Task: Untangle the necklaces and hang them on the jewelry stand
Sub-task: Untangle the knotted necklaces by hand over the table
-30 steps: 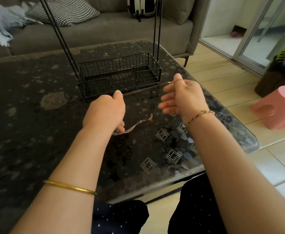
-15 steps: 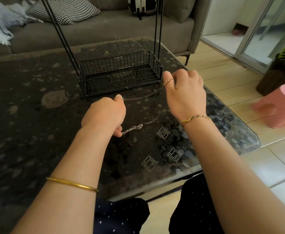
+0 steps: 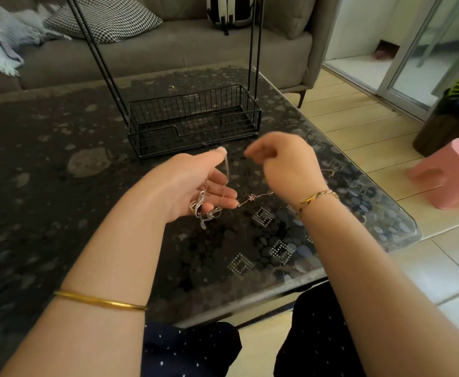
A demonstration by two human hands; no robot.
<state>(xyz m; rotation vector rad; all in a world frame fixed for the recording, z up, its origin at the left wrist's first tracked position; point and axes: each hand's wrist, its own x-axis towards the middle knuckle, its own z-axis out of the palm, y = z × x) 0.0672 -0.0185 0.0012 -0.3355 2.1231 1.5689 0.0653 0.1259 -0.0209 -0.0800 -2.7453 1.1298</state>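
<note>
Centrally, a tangle of silver necklaces (image 3: 205,206) is cupped in the left hand (image 3: 190,183), just above the table. One strand is pinched between the thumb and forefinger, while the remaining fingers are held out, slightly apart. How many necklaces are knotted there cannot be counted. A thin chain (image 3: 252,197) is drawn from the tangle toward three o'clock and is lost beneath the right hand (image 3: 285,164). Its fingers are curled inward and blurred, and whether anything is gripped by them cannot be told.

One gold bangle (image 3: 97,302) is worn on the left forearm and one braided bracelet (image 3: 315,199) on the right wrist. At twelve o'clock from the hands, one black wire jewelry stand (image 3: 195,123) is set on the table (image 3: 46,172), a dark glass top patterned with pebbles. Four thin rods (image 3: 100,58) are seen rising from its basket base.

Further off at twelve o'clock one grey sofa (image 3: 168,47) is placed, with one houndstooth cushion (image 3: 105,17) at eleven o'clock. One pink stool (image 3: 451,172) is seen on the pale floor (image 3: 358,126) at three o'clock.
</note>
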